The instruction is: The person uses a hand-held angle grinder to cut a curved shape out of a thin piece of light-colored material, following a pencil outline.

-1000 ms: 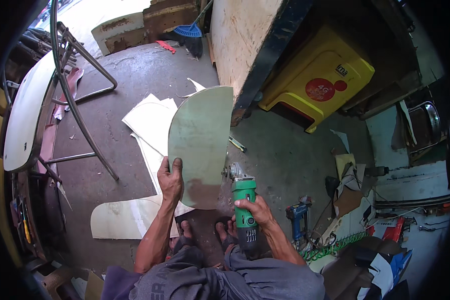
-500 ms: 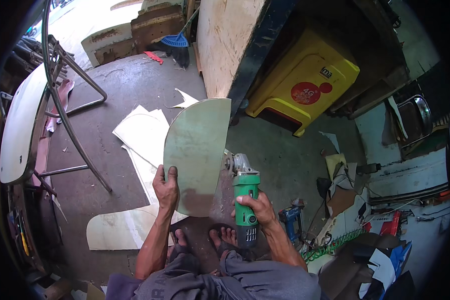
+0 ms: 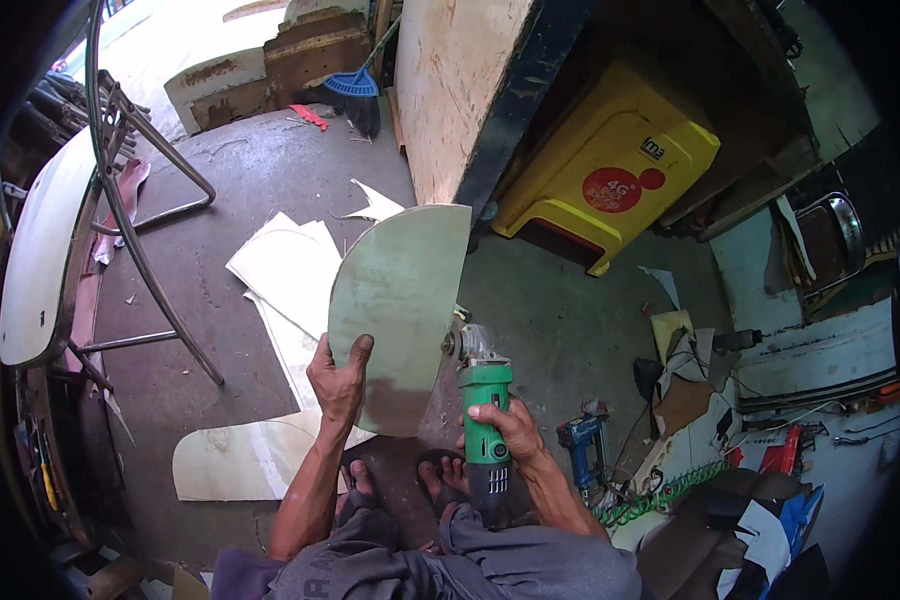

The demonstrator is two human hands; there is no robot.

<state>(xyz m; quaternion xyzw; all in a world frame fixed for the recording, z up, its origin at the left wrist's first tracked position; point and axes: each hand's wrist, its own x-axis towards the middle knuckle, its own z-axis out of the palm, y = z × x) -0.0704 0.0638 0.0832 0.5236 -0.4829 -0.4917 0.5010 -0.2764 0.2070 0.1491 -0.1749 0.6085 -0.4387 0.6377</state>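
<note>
My left hand [image 3: 340, 378] grips the left edge of a thin, pale board [image 3: 400, 300] with a curved outline, thumb on its face and fingers behind it. The board is held up off the floor in front of me. Wrapped round the green body of an angle grinder [image 3: 487, 410] is my right hand [image 3: 513, 430]. The grinder's metal head and disc are at the board's right edge, seen nearly edge-on; whether the disc touches the wood I cannot tell.
Cut pale sheets [image 3: 288, 260] and another curved board [image 3: 232, 462] lie on the floor at left. A metal-framed chair [image 3: 160, 335] stands beyond them. At right are a yellow plastic stool [image 3: 610, 150], a blue nail gun [image 3: 582, 440] and a green coiled hose [image 3: 670, 492].
The grinder has shifted slightly left and down along the board's right edge. The board has tilted a little, its top moving right and down. My left thumb has moved slightly right.
</note>
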